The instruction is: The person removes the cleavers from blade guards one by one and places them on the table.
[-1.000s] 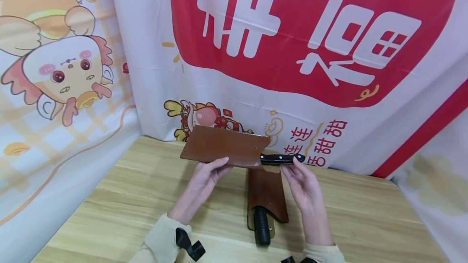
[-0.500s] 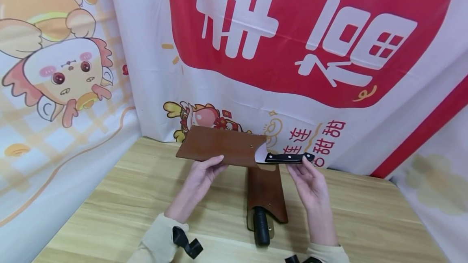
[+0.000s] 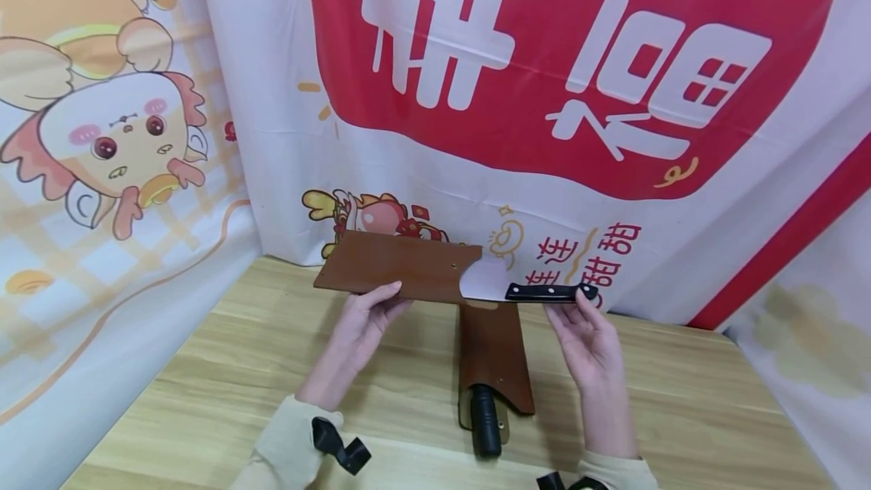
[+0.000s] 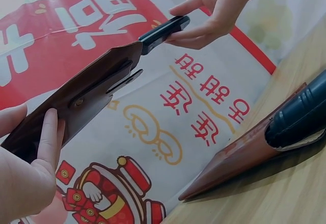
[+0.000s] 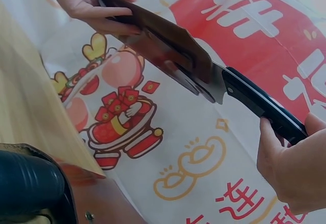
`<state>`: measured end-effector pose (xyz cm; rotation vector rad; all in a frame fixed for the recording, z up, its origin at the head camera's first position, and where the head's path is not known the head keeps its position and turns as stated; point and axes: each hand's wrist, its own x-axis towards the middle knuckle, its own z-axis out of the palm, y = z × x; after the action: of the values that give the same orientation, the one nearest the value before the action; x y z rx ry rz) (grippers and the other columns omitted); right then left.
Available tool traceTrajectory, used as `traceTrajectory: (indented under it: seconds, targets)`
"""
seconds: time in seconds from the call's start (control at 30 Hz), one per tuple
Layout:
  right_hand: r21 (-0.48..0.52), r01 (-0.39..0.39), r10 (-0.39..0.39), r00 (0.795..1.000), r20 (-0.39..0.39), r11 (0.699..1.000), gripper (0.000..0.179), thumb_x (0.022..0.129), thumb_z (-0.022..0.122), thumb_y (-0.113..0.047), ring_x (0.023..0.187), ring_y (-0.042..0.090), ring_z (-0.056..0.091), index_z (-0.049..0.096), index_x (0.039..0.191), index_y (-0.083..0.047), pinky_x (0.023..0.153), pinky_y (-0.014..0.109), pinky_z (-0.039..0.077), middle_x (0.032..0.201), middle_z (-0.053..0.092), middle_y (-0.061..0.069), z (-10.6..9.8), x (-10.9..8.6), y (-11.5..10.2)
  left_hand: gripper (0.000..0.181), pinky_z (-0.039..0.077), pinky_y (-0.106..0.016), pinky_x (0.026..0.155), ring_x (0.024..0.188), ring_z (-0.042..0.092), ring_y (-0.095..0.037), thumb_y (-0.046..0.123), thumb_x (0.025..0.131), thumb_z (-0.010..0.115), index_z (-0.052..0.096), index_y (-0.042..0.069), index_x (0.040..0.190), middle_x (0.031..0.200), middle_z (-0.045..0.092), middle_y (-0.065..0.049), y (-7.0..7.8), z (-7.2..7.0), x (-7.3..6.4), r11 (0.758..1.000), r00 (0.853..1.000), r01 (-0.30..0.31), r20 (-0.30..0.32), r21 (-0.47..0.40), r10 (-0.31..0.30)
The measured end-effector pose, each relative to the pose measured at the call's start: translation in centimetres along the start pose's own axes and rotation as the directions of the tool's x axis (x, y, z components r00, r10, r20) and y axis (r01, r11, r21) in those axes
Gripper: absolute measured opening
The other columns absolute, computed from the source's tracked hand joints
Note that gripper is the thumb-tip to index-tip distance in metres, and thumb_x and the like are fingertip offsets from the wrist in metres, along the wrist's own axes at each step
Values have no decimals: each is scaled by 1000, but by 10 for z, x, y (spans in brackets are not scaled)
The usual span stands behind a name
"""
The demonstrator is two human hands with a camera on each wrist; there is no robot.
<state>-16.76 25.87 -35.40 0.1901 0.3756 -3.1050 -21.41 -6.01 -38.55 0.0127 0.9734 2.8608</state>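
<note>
Above the table, my left hand (image 3: 364, 324) grips a brown leather-like sheath (image 3: 395, 267) by its lower edge, thumb on the front and fingers behind, as the left wrist view shows. A cleaver (image 3: 486, 278) sits partly inside it; a strip of bare blade shows between sheath and handle. My right hand (image 3: 588, 339) pinches the end of the black riveted handle (image 3: 544, 293) between thumb and fingers. The rest of the blade is hidden in the sheath. Below them, a second brown sheath (image 3: 493, 346) lies on the table with a black ridged handle (image 3: 485, 422) sticking out toward me.
The wood-grain table (image 3: 224, 392) meets a white cloth backdrop (image 3: 286, 172) printed with a red panel and characters close behind the cleaver. Another printed cloth (image 3: 122, 263) hangs along the left side. Black camera mounts (image 3: 340, 446) sit at both wrists.
The cleaver's handle has moved right with my right hand, while the sheath has shifted slightly left with my left. More blade is now exposed. The second sheath stays on the table.
</note>
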Motion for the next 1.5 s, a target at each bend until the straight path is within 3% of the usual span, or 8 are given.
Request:
traceTrajectory:
  seconds: [0.17,0.33,0.63,0.83,1.13,1.37,1.5]
  targets:
    - [32,-8,7,999,40,999,31,99,56,12,116,37,65,59,126,-2,120,44,27,120,66,24,-3,-2,-5,23,62,-32,78,82,72,-15,-12,100,49,64,5,103,92,68,-6,5,-3,3,1000,1000,-29,8,-10,29]
    - [34,7,-7,1000,18,999,35,99,57,13,118,36,65,58,129,-4,120,44,28,122,66,23,-3,-3,-9,24,63,-32,77,78,71,-17,-11,102,49,66,4,94,86,67,-6,11,-6,6,998,999,-46,3,-44,46]
    - [32,17,-17,1000,-11,999,35,99,57,12,117,35,65,56,129,-5,121,42,26,120,67,22,-3,-4,-16,27,63,-30,75,80,70,-19,-10,103,43,65,4,98,91,65,-7,23,-10,8,996,999,-53,-16,-78,52]
    - [22,16,-15,999,-34,1000,38,98,57,13,118,34,65,56,130,-8,118,45,35,121,67,19,-2,-4,-17,25,62,-31,77,82,69,-19,-9,103,44,65,3,97,91,65,-7,29,-13,9,996,998,-58,-12,-71,58]
    - [-177,-51,39,997,-73,983,39,103,57,1,116,31,65,47,136,-18,116,44,38,128,58,17,-2,-6,-15,25,62,-31,76,82,69,-18,-7,105,44,65,4,94,90,65,-7,37,-17,8,995,998,-68,-17,-76,67]
    - [-394,-68,47,997,-62,917,26,107,57,-14,115,28,65,50,131,-14,113,44,43,125,60,16,-5,-2,-6,22,62,-31,73,80,68,-20,-6,103,49,65,2,90,87,65,-9,43,-19,8,987,998,-60,-45,-151,53]
    - [-435,-79,50,996,-78,897,26,108,53,-15,113,29,66,45,133,-13,113,44,41,121,61,17,-5,2,-1,23,62,-31,72,79,68,-20,-5,104,47,65,2,91,88,64,-8,44,-19,8,987,998,-53,-51,-148,46]
